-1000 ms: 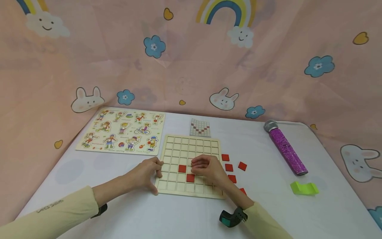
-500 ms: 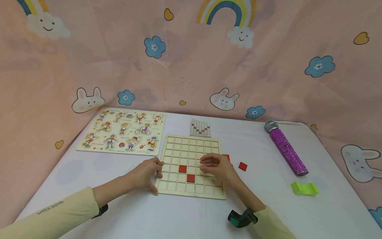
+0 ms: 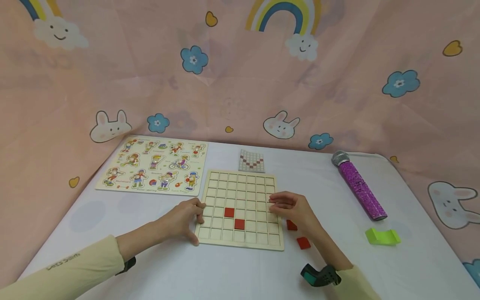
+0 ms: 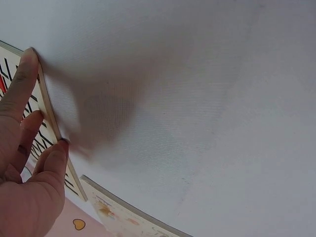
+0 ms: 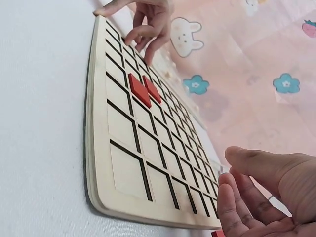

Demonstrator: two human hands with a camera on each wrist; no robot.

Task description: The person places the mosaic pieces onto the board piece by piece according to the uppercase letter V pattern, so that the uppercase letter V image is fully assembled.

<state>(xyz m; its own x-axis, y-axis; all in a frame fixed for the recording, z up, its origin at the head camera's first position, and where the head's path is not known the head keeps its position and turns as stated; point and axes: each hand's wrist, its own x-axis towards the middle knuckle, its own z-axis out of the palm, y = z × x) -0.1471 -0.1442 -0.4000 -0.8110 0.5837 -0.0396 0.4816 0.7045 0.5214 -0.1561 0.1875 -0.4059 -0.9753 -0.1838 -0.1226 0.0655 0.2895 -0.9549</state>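
A pale wooden grid board point(image 3: 221, 236) lies flat on the white table. Two red square tiles sit in its cells, an upper-left tile point(image 3: 229, 212) and a lower-right tile point(image 3: 239, 224), corner to corner. My left hand point(image 3: 181, 218) rests against the board's left side, its thumb by the near corner and its fingertips at the edge. Over the right edge hovers my right hand point(image 3: 294, 208), its fingers loosely bent. In the right wrist view nothing shows between the thumb and fingers point(image 5: 229, 200). Loose red tiles, one nearer point(image 3: 303, 243) and one farther point(image 3: 291, 225), lie by that hand.
A small pattern card point(image 3: 251, 161) with a marked zigzag lies behind the board. A picture puzzle board point(image 3: 150, 166) of sports figures is at the back left. On the right are a purple glitter microphone point(image 3: 360, 189) and a lime-green block point(image 3: 383, 236).
My right hand has moved right, from above the board's middle to its right edge; it now covers the farther loose tiles. My left hand and the two placed tiles stay where they were.
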